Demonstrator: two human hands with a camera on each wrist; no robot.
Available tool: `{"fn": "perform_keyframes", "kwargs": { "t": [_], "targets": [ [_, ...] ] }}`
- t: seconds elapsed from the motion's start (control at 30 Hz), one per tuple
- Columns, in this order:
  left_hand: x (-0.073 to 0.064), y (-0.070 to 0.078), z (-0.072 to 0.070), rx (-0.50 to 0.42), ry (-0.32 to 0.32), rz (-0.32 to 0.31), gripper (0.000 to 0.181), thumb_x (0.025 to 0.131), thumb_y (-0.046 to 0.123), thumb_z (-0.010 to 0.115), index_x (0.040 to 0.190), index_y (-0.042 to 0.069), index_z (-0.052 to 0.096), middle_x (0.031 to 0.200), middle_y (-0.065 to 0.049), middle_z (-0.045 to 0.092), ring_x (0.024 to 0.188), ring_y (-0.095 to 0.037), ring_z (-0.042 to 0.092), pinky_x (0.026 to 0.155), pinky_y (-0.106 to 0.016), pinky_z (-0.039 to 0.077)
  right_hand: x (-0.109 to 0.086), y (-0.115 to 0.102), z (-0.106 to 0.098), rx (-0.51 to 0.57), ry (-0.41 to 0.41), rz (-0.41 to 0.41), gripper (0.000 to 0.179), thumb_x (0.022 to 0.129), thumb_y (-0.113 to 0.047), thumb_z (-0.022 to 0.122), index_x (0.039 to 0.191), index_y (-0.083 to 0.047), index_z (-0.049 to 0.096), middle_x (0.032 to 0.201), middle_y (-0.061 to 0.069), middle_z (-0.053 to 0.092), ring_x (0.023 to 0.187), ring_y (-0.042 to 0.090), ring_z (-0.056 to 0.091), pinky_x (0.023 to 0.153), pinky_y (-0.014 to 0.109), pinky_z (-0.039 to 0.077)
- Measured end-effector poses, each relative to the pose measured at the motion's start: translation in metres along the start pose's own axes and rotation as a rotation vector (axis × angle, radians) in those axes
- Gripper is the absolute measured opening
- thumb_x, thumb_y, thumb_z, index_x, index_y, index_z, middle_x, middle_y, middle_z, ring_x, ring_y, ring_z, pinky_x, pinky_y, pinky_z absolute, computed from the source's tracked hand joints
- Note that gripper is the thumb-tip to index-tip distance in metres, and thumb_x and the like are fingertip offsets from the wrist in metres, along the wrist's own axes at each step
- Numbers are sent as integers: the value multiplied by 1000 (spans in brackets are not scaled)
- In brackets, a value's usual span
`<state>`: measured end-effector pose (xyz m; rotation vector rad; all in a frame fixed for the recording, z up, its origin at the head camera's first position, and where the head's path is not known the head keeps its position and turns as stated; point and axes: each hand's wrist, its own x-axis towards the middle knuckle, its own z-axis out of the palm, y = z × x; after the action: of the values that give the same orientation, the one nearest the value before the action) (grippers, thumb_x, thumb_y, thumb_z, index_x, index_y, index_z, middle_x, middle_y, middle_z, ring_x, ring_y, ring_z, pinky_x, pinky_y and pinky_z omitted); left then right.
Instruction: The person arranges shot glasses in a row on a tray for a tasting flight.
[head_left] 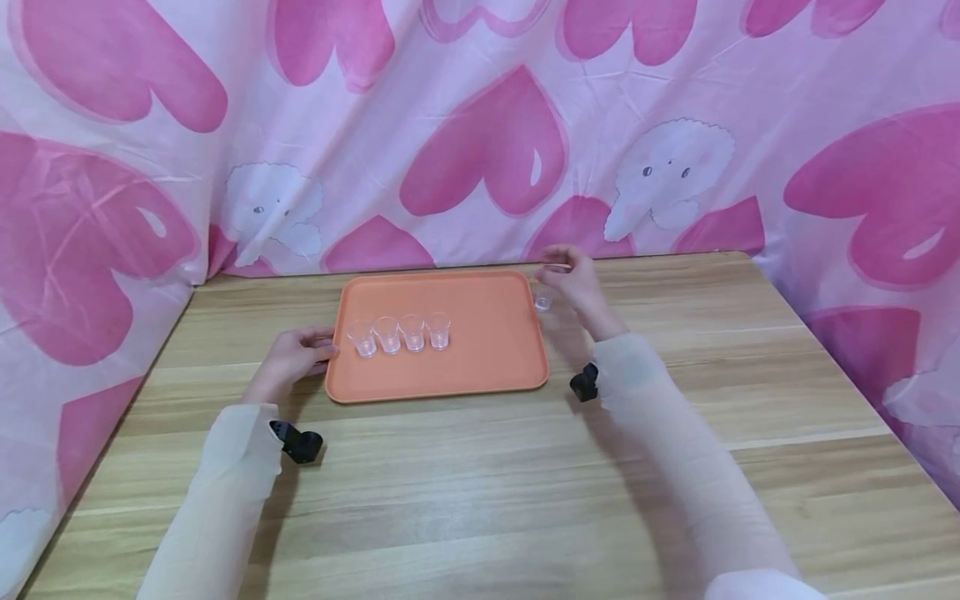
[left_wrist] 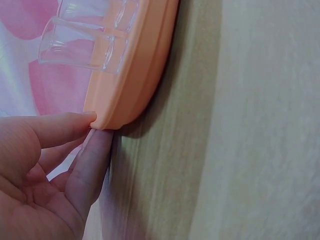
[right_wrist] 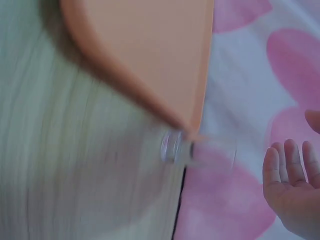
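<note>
An orange tray (head_left: 495, 342) lies on the table, with several clear plastic cups (head_left: 412, 333) standing in a row on its left half. At the tray's left rim, my left hand (head_left: 294, 354) pinches the edge. In the left wrist view the thumb (left_wrist: 75, 122) is on top of the rim and the fingers (left_wrist: 92, 165) are below it. Just outside the tray's right rim, another clear cup (head_left: 543, 298) stands upright on the table. My right hand (head_left: 573, 279) is over and beside that cup. The right wrist view shows its fingers (right_wrist: 292, 165) apart from the cup, holding nothing.
The wooden table (head_left: 465, 483) reaches back to a pink curtain (head_left: 480, 125) with hearts, which also hangs at both sides. A small black camera (head_left: 300, 443) sits at the left wrist and another black camera (head_left: 584, 383) at the right.
</note>
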<state>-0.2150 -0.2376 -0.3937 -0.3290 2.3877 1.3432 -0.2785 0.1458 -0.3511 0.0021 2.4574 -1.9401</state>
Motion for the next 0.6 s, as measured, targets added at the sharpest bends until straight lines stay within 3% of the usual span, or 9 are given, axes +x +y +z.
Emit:
{"fn": "perform_keyframes", "kwargs": {
  "t": [0.17,0.37,0.6],
  "targets": [
    [0,0,0,-11,-7,-3,49,101,16,45,147,1,33,141,-25,45,120,-29,53,107,-41,47,3,9,-16,-36,23,37,46,89,4,57,132,10,42,118,13,53,116,28,53,86,12,50],
    [0,0,0,-8,0,-11,50,101,15,45,147,2,33,141,-25,45,119,-28,54,105,-39,47,3,20,-24,-90,-21,117,52,90,4,57,137,10,36,139,28,42,129,37,45,111,40,43],
    [-1,0,0,-7,-7,-3,50,101,16,46,147,2,33,141,-25,45,119,-28,55,105,-39,48,4,32,-24,-103,-60,153,56,88,6,56,140,8,35,142,28,41,131,38,43,111,44,42]
  ]
}}
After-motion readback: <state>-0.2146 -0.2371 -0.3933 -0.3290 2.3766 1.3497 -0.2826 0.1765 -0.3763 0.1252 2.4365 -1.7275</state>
